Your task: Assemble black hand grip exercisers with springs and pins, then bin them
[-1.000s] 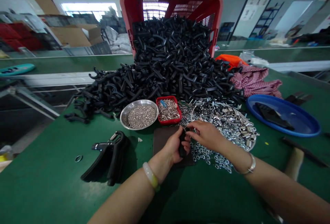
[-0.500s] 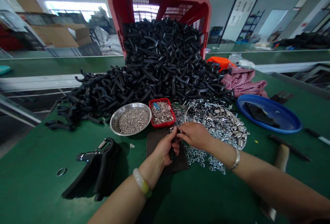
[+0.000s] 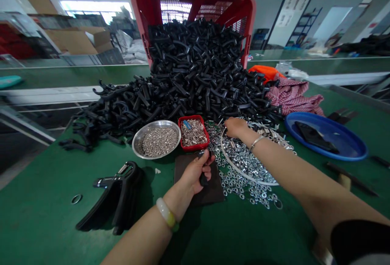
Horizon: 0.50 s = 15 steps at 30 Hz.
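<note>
My left hand [image 3: 199, 171] is closed around a black handle piece [image 3: 203, 180], held above a dark flat pad [image 3: 184, 166]. Its far end shows a small metal part near my thumb. My right hand [image 3: 236, 127] is at the back left rim of a round white tray [image 3: 224, 143] heaped with metal rings, nuts and springs. Its fingers are bent down together among the small parts; what they grip is hidden. Beside the pad stand a red box [image 3: 208, 140] of metal pins and a steel bowl [image 3: 136, 148] of small metal pieces.
A tilted red crate [image 3: 251, 17] spills a heap of black handles [image 3: 189, 82] across the back. Assembled hand grips [image 3: 122, 200] and a ring [image 3: 76, 198] lie at left. A blue tray [image 3: 347, 139] holds a black object. A hammer [image 3: 344, 181] and checked cloth [image 3: 298, 96] are at right.
My right hand has left the handle in my left hand and moved right and away, to the small parts in the round tray. My left hand keeps its hold on the handle.
</note>
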Motion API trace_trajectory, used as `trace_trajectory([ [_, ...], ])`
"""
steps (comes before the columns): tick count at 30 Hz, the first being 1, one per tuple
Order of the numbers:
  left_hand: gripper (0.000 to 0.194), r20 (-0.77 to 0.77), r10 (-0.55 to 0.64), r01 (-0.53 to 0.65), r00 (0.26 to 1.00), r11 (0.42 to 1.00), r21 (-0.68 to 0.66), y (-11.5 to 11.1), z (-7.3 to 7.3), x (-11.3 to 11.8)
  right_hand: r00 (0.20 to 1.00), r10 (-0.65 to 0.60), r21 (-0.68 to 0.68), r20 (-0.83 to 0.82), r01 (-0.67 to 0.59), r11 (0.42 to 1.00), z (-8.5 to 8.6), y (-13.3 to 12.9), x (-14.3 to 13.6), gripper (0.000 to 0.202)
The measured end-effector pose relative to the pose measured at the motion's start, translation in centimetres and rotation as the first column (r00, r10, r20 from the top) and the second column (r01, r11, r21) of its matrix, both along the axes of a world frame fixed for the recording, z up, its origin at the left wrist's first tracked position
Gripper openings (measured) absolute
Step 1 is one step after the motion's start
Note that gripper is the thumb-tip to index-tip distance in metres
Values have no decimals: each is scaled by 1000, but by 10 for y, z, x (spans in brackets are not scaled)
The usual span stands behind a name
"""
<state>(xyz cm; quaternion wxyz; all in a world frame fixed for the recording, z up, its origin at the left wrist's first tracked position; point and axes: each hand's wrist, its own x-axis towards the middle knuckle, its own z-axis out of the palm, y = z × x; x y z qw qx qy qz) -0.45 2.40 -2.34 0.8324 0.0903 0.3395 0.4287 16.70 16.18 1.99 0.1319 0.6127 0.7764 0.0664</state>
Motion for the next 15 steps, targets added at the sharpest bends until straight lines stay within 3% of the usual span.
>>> trace_trajectory([
  [4, 27, -18, 3, -2, 1000, 1000, 20, -3, -1, 0, 999, 44, -14, 26, -44, 999, -1, 1, -7, 33],
  [10, 26, 39, -8, 7, 999, 999, 35, -7, 2, -6, 989, 147, -3, 26, -147, 989, 6, -4, 4, 23],
  [15, 28, 102, 4, -11, 995, 998, 64, -7, -3, -7, 995, 100, 125, -14, -98, 987, 23, -31, 8, 28],
])
